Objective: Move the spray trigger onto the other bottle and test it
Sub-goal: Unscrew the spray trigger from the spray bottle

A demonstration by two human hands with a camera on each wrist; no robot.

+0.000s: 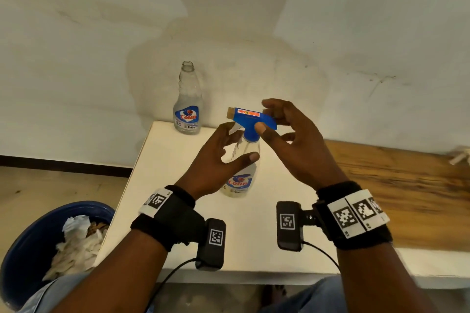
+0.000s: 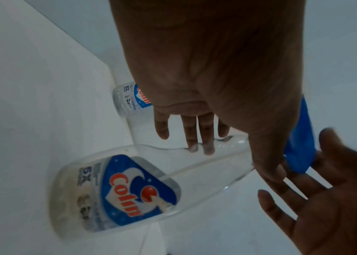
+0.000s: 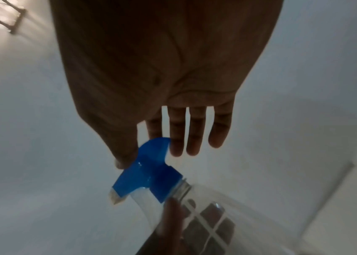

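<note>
A clear Colin bottle (image 1: 240, 180) stands on the white table (image 1: 165, 185) with the blue spray trigger (image 1: 250, 118) on its neck. My left hand (image 1: 241, 143) holds this bottle just under the neck, thumb in front and fingers behind. My right hand (image 1: 265, 117) pinches the rear of the trigger head between thumb and index finger; its other fingers are spread. A second Colin bottle (image 1: 187, 107) stands uncapped at the table's far edge by the wall. The left wrist view shows the held bottle (image 2: 129, 189) and the trigger (image 2: 299, 146). The right wrist view shows the trigger (image 3: 151, 172) under my thumb.
A blue bin (image 1: 30, 249) of crumpled paper stands on the floor, left of the table. A wooden board (image 1: 394, 185) lies along the right side, with a small white object (image 1: 457, 156) at its far end. The wall is close behind the table.
</note>
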